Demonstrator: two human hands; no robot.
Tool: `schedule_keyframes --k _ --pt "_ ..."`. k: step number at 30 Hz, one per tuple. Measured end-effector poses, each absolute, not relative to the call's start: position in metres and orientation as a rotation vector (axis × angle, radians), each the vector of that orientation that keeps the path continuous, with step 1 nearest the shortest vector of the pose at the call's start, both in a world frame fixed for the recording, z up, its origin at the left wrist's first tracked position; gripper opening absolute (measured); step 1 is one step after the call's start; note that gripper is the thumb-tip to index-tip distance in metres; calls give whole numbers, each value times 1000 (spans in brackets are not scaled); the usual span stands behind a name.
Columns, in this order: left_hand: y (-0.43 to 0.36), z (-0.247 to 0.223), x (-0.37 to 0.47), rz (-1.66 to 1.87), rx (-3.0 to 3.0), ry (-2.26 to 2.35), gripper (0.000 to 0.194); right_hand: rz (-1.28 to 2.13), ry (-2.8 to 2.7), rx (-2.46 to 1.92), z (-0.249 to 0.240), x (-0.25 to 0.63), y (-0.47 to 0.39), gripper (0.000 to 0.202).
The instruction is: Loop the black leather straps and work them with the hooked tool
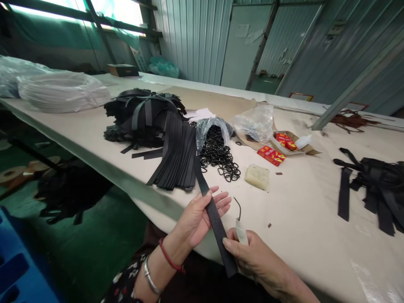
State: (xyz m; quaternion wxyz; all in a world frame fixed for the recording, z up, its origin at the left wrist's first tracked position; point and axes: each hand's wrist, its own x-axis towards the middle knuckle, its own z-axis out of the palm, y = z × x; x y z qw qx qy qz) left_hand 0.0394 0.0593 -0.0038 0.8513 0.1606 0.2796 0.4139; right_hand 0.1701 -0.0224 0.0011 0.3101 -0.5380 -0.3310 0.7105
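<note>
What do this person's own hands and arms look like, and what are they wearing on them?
The left hand is gloveless; above it sit a thin red cord bracelet, a shiny silver metal bangle and a black fabric sleeve patterned in white and red. The right hand is also gloveless, with no bracelet or sleeve visible on its forearm.

the head view looks forward and down from close above the tabletop [303, 219] to the far wall [192, 42].

No legible text, the yellow print on the red box [272, 156] too blurred.
</note>
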Motion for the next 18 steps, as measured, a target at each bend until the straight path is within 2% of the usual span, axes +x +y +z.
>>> schedule_keyframes --k 7,12,18 --pt "70 -1 28 943 428 587 26 1818 -995 -1609 -7 177 -33 51" --pt "74 1 28 973 566 646 37 1766 -1132 -1649 -22 184 -37 60" --pt "75 -11 25 977 798 872 28 1897 -932 -1553 -5 190 -41 47"
